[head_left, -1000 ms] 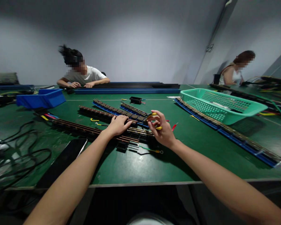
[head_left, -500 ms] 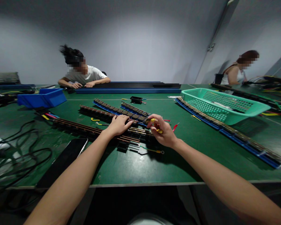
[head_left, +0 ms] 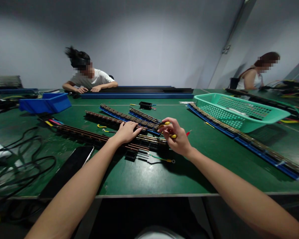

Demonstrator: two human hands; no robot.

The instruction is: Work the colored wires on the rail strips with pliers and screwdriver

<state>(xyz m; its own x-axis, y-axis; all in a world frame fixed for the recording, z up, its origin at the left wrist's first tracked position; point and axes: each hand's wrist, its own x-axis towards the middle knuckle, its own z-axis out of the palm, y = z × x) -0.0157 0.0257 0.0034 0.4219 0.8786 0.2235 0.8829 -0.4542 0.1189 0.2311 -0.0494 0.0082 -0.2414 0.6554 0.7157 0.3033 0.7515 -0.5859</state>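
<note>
While left hand (head_left: 126,133), fingers spread, rests on rail strip (head_left: 102,119) well inside near edge of surface (head_left: 189,182), right hand (head_left: 178,137) grips yellow-handled tool (head_left: 173,136); best keep strip steady.

And here's the dark strip (head_left: 102,118), copper-lined along its length, lying aslant mid-worktop (head_left: 144,182), its right end nearer the front edge; the yellow-handled tool (head_left: 173,136) hovers just right, handles spread apart.

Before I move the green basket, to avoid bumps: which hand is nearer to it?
Right. The right hand, holding a yellow-handled tool, is left of the basket; the left hand lies farther left, on rails.
</note>
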